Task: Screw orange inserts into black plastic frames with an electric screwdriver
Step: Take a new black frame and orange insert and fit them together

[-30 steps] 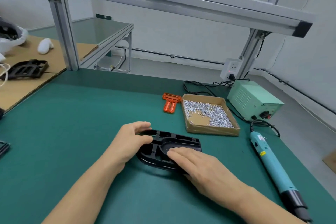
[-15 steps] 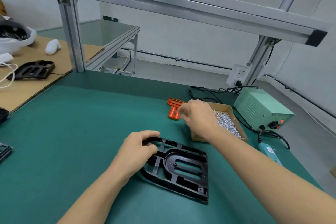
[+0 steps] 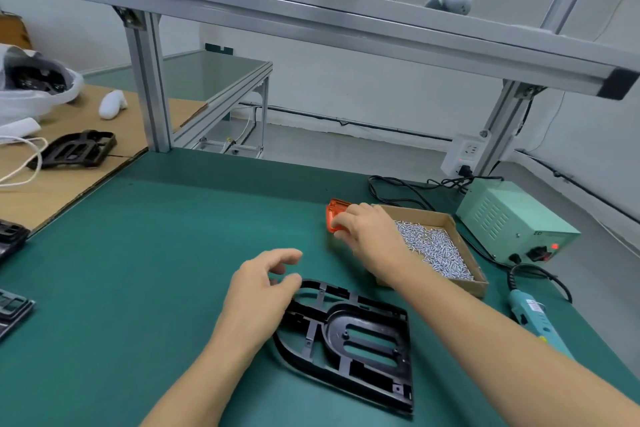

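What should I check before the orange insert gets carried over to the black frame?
1. Right hand grips the orange translucent plastic insert: ok, fingers curl round it.
2. Insert clear of the mat: cannot tell, the hand covers its underside.
3. Black ribbed plastic frame lies flat on the green bench mat, open side up: ok.
4. Left hand steadies the frame: cannot tell, fingers sit at its rounded end, contact unclear.
5. Teal electric screwdriver within reach at the right: ok, lying untouched.
6. Brown cardboard tray of silver screws stocked: ok.
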{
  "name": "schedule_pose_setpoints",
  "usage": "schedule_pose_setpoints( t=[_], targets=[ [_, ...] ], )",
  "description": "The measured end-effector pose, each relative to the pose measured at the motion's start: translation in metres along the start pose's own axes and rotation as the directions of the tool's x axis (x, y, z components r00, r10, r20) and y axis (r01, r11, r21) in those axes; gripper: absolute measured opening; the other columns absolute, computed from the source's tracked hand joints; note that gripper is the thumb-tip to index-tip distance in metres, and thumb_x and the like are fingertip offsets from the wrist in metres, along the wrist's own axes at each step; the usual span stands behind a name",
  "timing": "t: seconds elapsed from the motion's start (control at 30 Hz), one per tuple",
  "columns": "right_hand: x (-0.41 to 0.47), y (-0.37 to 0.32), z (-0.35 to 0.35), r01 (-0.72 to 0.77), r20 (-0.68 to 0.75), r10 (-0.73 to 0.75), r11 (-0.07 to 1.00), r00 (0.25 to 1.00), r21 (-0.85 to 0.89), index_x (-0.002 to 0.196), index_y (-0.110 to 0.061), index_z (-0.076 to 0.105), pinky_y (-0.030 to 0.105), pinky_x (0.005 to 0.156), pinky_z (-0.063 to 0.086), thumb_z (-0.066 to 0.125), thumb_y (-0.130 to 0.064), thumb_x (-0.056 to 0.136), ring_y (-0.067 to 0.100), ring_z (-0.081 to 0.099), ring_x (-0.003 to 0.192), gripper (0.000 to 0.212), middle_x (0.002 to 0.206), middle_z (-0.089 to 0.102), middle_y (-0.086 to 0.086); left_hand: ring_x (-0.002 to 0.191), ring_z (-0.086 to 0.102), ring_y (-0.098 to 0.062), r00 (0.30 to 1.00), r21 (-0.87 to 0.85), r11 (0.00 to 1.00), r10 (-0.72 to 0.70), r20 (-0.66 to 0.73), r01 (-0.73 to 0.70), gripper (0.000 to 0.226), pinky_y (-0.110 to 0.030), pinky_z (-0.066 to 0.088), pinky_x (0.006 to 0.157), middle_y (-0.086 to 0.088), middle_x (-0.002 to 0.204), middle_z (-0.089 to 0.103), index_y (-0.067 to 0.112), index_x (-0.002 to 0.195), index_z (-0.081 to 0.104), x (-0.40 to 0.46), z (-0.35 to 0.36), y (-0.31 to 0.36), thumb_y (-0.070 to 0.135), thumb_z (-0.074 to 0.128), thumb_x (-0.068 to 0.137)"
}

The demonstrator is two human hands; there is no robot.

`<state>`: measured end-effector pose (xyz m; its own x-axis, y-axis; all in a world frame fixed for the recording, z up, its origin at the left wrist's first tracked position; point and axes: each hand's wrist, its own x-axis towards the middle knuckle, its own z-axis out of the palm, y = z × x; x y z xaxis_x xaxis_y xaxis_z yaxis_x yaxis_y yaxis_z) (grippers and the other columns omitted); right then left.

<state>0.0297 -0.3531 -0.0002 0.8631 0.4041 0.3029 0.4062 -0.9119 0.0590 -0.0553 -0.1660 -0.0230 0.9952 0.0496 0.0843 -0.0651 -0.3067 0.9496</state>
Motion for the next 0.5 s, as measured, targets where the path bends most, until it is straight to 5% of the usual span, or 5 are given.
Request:
schedule_pose_setpoints(
  t=[0.1, 0.2, 0.3, 0.5],
  targets=[
    [-0.033, -0.009, -0.028, 0.230, -0.271, -0.182, 0.961, 0.945, 0.155, 0.099, -0.009, 0.072, 0.037, 0.075, 0.046, 0.063, -0.017, 0.091, 0.028, 0.059, 0.086, 0.014, 0.096, 0.067, 0.006, 0.088, 0.061, -0.005, 1.000, -0.324, 0.946, -0.023, -0.019, 0.016, 0.029, -0.017, 0.047, 0.076, 0.009, 0.103, 0.068, 0.031, 0.103, 0.065, 0.001, -0.004, 0.009, 0.006, 0.062, 0.088],
    [-0.070, -0.016, -0.048, 0.382, -0.362, -0.332, 0.921, 0.871, 0.073, 0.098, -0.010, 0.073, 0.033, 0.069, 0.046, 0.059, -0.017, 0.094, 0.024, 0.059, 0.079, 0.017, 0.095, 0.067, 0.004, 0.083, 0.065, -0.010, 0.992, -0.556, 0.827, -0.019, 0.128, 0.088, 0.037, -0.023, 0.055, 0.070, 0.006, 0.113, 0.068, 0.027, 0.121, 0.058, -0.004, -0.006, 0.018, 0.018, 0.062, 0.086],
    [-0.100, -0.017, -0.064, 0.444, -0.341, -0.448, 0.891, 0.826, -0.097, 0.100, -0.012, 0.074, 0.030, 0.070, 0.043, 0.052, -0.011, 0.098, 0.023, 0.061, 0.082, 0.021, 0.098, 0.068, 0.004, 0.087, 0.064, -0.014, 0.956, -0.632, 0.760, 0.051, 0.287, 0.149, 0.051, -0.024, 0.055, 0.067, 0.004, 0.120, 0.067, 0.024, 0.129, 0.055, -0.010, -0.005, 0.023, 0.022, 0.063, 0.078],
    [-0.129, -0.012, -0.087, 0.429, -0.404, -0.456, 0.889, 0.793, -0.163, 0.094, -0.013, 0.076, 0.028, 0.079, 0.041, 0.038, -0.010, 0.104, 0.022, 0.059, 0.089, 0.039, 0.097, 0.070, 0.005, 0.094, 0.066, -0.012, 0.904, -0.665, 0.734, 0.182, 0.387, 0.137, 0.040, -0.022, 0.054, 0.071, -0.008, 0.114, 0.069, 0.019, 0.111, 0.071, -0.027, -0.002, 0.031, 0.014, 0.068, 0.072]
  ],
)
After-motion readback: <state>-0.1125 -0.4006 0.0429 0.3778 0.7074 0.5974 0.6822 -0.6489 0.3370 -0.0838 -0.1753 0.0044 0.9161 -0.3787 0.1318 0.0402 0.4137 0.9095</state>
